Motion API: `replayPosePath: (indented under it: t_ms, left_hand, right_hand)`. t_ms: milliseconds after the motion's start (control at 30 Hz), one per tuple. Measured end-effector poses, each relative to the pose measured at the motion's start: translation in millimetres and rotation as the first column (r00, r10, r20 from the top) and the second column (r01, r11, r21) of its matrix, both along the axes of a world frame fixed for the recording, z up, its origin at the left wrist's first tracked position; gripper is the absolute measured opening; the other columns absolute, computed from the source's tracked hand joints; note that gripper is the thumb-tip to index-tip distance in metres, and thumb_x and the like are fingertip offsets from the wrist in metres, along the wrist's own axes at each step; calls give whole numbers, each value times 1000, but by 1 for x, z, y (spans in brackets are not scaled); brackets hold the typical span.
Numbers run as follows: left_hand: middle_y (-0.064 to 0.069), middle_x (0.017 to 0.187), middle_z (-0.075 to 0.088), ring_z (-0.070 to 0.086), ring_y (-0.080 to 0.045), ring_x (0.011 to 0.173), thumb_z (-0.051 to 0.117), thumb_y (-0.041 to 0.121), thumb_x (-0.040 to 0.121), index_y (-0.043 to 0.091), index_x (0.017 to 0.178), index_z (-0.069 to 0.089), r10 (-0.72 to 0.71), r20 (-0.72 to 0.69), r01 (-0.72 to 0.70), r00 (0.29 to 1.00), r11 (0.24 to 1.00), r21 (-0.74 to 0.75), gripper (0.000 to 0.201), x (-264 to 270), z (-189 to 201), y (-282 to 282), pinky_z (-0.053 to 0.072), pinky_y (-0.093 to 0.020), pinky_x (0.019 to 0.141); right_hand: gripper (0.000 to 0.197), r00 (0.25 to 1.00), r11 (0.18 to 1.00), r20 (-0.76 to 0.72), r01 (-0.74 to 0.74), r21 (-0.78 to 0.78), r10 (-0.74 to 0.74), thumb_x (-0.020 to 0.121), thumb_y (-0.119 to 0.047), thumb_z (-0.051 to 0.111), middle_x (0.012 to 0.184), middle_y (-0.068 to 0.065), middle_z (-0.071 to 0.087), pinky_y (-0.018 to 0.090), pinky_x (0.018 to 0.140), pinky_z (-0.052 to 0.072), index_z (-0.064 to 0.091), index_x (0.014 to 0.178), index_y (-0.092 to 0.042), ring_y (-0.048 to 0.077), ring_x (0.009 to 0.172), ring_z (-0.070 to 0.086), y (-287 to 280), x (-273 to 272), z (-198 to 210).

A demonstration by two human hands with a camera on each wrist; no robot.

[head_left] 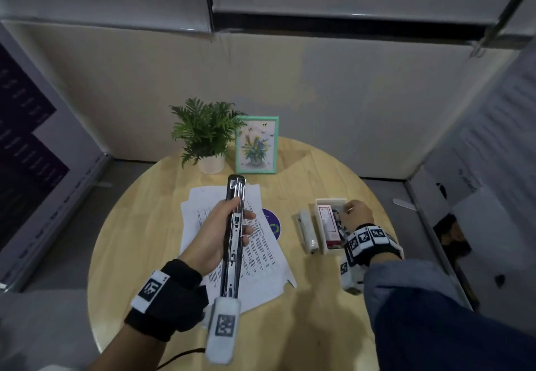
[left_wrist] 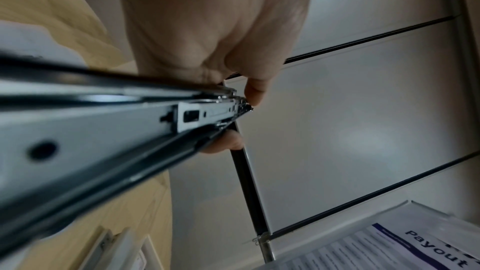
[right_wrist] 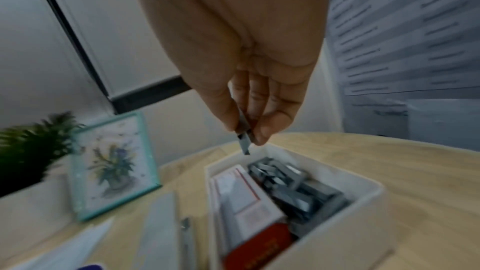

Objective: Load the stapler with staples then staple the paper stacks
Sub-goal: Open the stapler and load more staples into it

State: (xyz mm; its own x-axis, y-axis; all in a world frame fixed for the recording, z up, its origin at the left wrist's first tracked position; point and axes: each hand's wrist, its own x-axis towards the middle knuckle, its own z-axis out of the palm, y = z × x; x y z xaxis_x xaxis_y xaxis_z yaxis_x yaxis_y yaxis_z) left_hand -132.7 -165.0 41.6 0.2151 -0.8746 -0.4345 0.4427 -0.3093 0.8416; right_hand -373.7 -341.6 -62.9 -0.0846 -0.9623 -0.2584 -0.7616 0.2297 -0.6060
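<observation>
Fingers of the right hand pinch a short strip of staples just above a white box at the right of a round wooden desk, thumb on one side, fingertips on the other. Below the strip, the box holds a loose heap of more staple strips beside a red-and-white staple carton. A second, white stapler lies on the desk just left of the box.

The left hand grips a long black stapler opened out flat, held above the desk (its shiny metal staple channel faces up toward the camera). The fingers wrap round its right edge and the thumb lies along the left; the wrist view shows fingertips hooked under the black body near the far end of the channel.

Under the stapler, printed paper stacks lie fanned across the middle of the desk, partly covering a round purple coaster. At the far edge stand a small potted fern and, just right of it, a mint-framed flower picture. Both wrists wear black bands bearing square printed markers.
</observation>
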Motion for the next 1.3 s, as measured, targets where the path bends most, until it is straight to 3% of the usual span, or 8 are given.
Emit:
replayPosePath:
  t_ms: [133,367,467,533,633,833,1000,1300]
  left_hand:
    - [-6,71,57,52,-12,44,42,34,95,8,108,45,46,10,-46,999,998,35,29,3,-9,5,44,-22,40]
    - [-7,77,59,53,-14,47,43,33,95,9,108,44,81,7,-81,997,996,42,27,4,-13,3,44,-23,41]
    - [-6,75,59,53,-13,47,44,34,94,9,109,44,64,13,-65,998,997,50,28,2,-15,3,45,-23,41]
    - [-6,74,59,53,-13,47,43,35,95,9,109,44,34,19,-35,999,998,57,29,-1,-14,2,45,-23,42]
    - [-4,76,61,52,-13,50,43,35,95,11,110,44,-3,15,2,1000,999,54,29,-8,-11,-2,45,-24,44]
    - [-4,74,60,49,-14,50,42,39,95,11,107,42,-57,-44,57,997,998,20,30,-18,-1,-5,44,-24,45]
    - [-2,71,56,45,-13,49,38,42,96,12,101,43,-88,-52,88,995,996,-12,31,-26,9,-7,41,-24,45]
    - [-4,68,52,46,-12,43,34,43,97,11,104,46,-81,-91,78,993,996,-38,35,-34,11,-3,42,-21,41]
  right_hand:
    - [23,999,999,30,-40,-10,41,86,-8,60,86,19,63,27,67,38,68,100,8,28,76,54,-5,-10,-16]
    - [29,999,998,-26,-45,47,47,89,-1,49,115,23,66,32,86,47,66,112,0,37,104,61,-2,-14,-24]
    - [25,1000,1000,-6,-9,-17,9,87,0,50,109,22,68,35,87,49,67,106,2,37,101,62,1,-12,-15]
    - [19,988,996,151,-14,-88,27,86,0,54,97,22,67,32,76,51,65,101,3,35,91,64,6,-1,5]
    - [8,827,987,542,-94,-131,150,87,2,59,86,19,63,21,52,54,60,94,0,23,63,62,24,30,57]
    - [16,499,878,725,-328,-349,474,83,-1,66,78,2,70,22,65,57,67,87,-16,10,74,65,80,88,144]
    - [14,569,822,596,-346,-453,567,81,-3,68,85,1,70,23,83,55,70,87,-16,13,87,65,101,106,140]
    - [11,640,809,519,-312,-498,567,82,-1,66,83,-3,70,12,79,49,71,89,-9,9,83,65,107,102,128]
